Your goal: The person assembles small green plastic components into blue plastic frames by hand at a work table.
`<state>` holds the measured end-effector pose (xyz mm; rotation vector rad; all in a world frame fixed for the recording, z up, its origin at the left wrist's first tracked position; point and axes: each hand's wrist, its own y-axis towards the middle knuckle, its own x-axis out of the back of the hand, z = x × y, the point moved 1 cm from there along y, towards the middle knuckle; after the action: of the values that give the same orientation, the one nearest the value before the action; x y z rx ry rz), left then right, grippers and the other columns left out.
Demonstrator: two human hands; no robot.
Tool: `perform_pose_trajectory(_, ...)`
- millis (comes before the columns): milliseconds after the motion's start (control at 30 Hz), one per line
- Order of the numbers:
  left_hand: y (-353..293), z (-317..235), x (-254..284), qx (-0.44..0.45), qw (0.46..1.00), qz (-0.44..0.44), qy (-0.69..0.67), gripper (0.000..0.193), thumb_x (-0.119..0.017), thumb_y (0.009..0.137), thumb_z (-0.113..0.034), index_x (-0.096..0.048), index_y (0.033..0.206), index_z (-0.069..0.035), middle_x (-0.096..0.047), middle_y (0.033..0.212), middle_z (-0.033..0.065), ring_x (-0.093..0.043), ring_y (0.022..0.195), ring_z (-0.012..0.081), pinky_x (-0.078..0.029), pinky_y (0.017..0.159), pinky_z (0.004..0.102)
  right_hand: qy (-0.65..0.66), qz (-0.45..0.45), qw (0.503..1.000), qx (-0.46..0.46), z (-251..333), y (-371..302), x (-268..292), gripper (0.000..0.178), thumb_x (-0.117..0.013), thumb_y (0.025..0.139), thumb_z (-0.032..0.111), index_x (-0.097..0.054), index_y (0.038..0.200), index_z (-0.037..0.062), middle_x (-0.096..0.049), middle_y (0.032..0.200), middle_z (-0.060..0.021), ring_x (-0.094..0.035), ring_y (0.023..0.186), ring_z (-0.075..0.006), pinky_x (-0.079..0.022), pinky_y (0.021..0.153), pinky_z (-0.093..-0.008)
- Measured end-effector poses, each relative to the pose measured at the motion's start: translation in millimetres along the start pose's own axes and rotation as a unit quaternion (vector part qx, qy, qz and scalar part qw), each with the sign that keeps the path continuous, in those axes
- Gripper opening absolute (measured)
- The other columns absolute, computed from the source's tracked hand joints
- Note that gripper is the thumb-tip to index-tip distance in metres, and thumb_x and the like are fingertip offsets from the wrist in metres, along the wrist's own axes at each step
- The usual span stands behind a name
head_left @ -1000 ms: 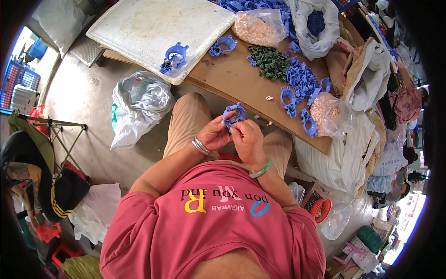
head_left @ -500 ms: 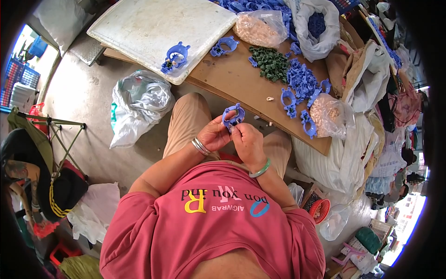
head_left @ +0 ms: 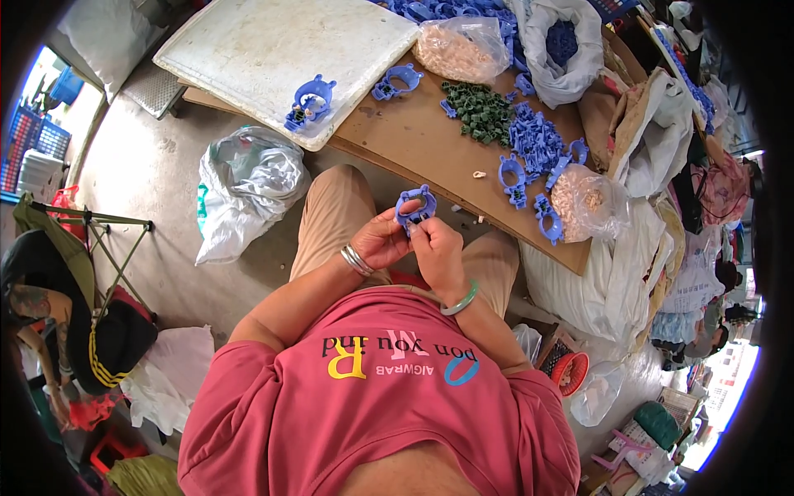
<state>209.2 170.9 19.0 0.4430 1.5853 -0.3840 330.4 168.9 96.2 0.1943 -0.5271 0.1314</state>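
Over my lap, my left hand (head_left: 378, 237) grips a blue ring-shaped plastic part (head_left: 416, 201) with small ears on its rim. My right hand (head_left: 438, 255) is closed at the ring's lower edge, thumb and fingers pinched against it; any small piece between them is hidden. On the brown board lie a heap of small blue pieces (head_left: 536, 137), a pile of dark green pieces (head_left: 480, 113) and more blue rings (head_left: 512, 171). A similar blue ring (head_left: 313, 97) with small pieces attached rests on the white board (head_left: 273, 50).
The brown board's (head_left: 430, 153) edge is just beyond my knees. Clear bags of pale pink pieces (head_left: 463, 51) and a white sack (head_left: 565, 45) of blue parts stand on it. A white plastic bag (head_left: 248, 194) sits on the floor at left. Another person's arm (head_left: 51, 310) shows far left.
My hands stay together at the blue ring, with my right fingers shifting only slightly against its lower edge. The other person's arm at far left has moved a little.
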Motion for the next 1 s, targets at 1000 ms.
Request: perform_pose_trajectory(1000, 2, 2, -6, 0.037, 0.996, -0.045, 0.064, 0.030, -0.052, 0.086, -0.025, -0.051, 0.111, -0.008, -0.059, 0.099, 0.0078, -0.058, 0.090, 0.0200, -0.053, 0.075, 0.0401, -0.087, -0.027, 0.975, 0.202, -2, 10, 15, 0.005, -0.061, 0.072, 0.006, -0.058, 0.076, 0.0065, -0.052, 0.071, -0.0080, -0.053, 0.067, -0.0264, -0.042, 0.057, -0.0348)
